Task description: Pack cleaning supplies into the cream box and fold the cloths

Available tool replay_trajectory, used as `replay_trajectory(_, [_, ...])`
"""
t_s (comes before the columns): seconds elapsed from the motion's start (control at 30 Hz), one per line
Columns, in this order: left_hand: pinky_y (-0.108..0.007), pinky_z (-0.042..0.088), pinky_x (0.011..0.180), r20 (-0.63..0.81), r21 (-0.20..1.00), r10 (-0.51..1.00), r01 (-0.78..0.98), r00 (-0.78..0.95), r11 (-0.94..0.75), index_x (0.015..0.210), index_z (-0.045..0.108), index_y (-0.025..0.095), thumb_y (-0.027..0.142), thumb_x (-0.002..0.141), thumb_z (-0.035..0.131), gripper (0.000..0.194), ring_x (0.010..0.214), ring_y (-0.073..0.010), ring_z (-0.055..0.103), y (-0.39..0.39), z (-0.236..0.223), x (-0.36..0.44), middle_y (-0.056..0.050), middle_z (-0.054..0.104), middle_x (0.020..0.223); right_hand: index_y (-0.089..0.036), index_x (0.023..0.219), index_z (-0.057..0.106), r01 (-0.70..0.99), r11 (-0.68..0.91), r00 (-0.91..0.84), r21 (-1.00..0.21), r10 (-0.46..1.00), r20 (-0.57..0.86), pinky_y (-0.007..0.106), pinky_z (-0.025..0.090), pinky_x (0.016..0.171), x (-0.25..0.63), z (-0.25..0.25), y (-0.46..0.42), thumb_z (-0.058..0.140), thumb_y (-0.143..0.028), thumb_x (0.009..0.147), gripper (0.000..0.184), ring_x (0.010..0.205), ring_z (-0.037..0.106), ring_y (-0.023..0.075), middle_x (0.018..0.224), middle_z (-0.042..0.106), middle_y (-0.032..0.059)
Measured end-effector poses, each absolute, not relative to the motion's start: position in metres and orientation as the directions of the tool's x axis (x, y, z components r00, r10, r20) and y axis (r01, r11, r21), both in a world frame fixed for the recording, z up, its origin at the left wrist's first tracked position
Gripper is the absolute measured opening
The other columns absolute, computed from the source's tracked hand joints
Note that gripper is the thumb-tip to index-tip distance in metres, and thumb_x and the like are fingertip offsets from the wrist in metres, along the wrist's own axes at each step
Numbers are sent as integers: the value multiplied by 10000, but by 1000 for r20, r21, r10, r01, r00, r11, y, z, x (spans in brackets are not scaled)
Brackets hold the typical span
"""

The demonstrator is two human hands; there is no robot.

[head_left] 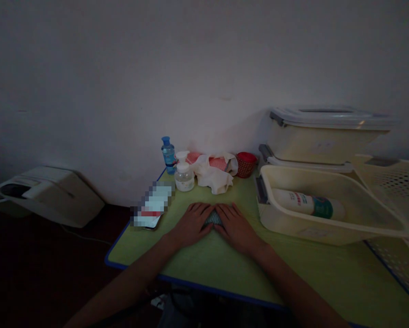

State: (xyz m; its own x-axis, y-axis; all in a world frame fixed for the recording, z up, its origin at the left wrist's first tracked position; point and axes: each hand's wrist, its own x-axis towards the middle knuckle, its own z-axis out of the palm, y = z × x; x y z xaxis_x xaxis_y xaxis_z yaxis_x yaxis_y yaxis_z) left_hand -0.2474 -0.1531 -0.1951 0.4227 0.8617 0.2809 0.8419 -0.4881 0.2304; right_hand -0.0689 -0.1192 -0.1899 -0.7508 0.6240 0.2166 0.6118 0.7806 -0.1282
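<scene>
Two hands [192, 224] cover patterned item [213, 218], grip unclear; green tabletop [204, 264] extends to blue edge [225, 294].

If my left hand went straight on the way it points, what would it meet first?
Likely your right hand: its fingertips look nearly against your left hand, though depth is unclear.

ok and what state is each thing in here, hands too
left hand: palm down on patterned item
right hand: palm down on it
patterned item: mostly covered
blue bottle: upright, capped
pump bottle: upright
near bin: open
white container: lying on its side
upper bin: lidded
red basket: upright
phone: flat, screen blurred out
</scene>
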Motion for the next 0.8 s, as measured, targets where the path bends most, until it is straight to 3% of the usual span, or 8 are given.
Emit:
replay_trajectory(0.23, [-416,358,939,248,80,868,883,431,-462,1256,418,129,307,890,380,408,1066,-233,477,-155,-197,-245,-118,537,1170,-64,1274,440,616,782,-761,-91,621,187,440,291,1049,-69,-194,-116,398,-343,887,478,1216,423,249,1305,473,160])
replay_trajectory(0.4, [-436,182,1077,248,-65,850,883,465,-464,1306,354,85,272,926,280,430,1286,-218,319,-157,-202,-243,-132,397,1372,-86,1311,401,615,783,-761,-92,620,193,444,289,1051,-68,-192,-117,372,-354,892,498,1259,374,243,1345,427,158])
replay_trajectory(0.67, [-368,250,1066,147,23,854,862,498,-507,1388,175,94,356,912,330,565,1334,-209,239,-157,-203,-254,-144,253,1446,-88,1337,366,610,786,-771,-97,618,156,442,286,1054,-65,-192,-115,379,-395,886,546,1281,338,245,1372,387,153])
replay_trajectory(0.8, [-401,245,1064,110,59,842,842,528,-536,1405,144,205,324,914,346,544,1347,-214,201,-158,-198,-256,-118,215,1464,-85,1335,368,600,791,-776,-117,611,154,447,280,1057,-63,-193,-114,391,-381,881,542,1294,314,244,1374,381,159])
